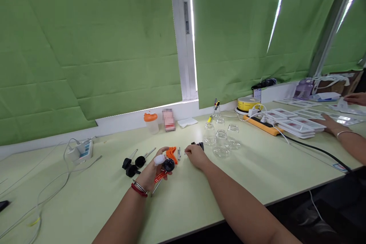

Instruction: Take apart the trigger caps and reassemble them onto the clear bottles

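One round, shiny black cap (pixel 168 164), low near six o'clock, sat gripped in our left hand (pixel 150 174) beside an orange strip (pixel 161 176). We couldn't tell whether our right hand (pixel 196 155) pinched anything; transparent, rounded jars (pixel 221 150) stood at its two o'clock.

left hand (pixel 150 172): holds black cap (pixel 169 165) | right hand (pixel 196 156): near metal rods (pixel 179 154) | 3 other caps (pixel 132 170)

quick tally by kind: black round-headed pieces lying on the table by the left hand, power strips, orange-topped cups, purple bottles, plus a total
Black round-headed pieces lying by the left hand: 3
Power strips: 2
Orange-topped cup: 1
Purple bottle: 1
Total: 7
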`<state>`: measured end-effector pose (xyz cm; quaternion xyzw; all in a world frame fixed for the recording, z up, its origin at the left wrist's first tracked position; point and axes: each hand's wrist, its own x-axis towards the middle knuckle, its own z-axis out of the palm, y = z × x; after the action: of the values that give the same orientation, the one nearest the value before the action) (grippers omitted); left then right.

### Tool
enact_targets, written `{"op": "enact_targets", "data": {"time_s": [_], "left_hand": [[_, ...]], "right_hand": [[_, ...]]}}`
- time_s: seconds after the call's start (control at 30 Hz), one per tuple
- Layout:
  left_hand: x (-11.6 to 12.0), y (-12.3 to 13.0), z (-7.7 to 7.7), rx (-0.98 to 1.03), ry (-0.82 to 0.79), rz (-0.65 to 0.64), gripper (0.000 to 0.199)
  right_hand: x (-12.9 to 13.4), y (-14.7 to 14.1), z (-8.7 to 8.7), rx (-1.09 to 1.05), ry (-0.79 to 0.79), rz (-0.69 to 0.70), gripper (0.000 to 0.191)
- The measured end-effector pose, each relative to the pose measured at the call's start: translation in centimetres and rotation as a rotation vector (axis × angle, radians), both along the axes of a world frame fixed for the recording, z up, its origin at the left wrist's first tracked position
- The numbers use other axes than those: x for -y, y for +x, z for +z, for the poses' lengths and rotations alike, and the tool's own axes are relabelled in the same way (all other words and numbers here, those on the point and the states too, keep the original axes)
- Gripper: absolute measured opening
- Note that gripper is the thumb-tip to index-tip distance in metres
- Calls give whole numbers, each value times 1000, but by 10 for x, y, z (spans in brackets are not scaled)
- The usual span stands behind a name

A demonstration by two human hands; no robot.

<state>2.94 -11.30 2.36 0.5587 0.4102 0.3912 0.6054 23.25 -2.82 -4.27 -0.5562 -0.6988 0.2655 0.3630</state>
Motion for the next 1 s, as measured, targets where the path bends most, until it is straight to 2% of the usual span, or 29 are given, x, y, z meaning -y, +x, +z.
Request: {"op": "enact_targets", "data": {"time_s": [0.1,0.23,0.4,0.77,1.0], "left_hand": [[-5,-3,-3,21,-177,-54,61],[-10,-6,-7,32,-270,-105,63],[-10,-7,-6,16,-294,-113,64],[-11,-5,-6,-31,-295,-89,69],[-18,-4,-3,-76,-327,-145,72]], "right_hand": [[2,-4,-1,106,17,1,21],[2,-8,-1,220,25,18,19],[1,-7,1,272,20,41,21],[5,-5,9,352,-93,42,12],[7,-6,11,427,-116,69,7]]}}
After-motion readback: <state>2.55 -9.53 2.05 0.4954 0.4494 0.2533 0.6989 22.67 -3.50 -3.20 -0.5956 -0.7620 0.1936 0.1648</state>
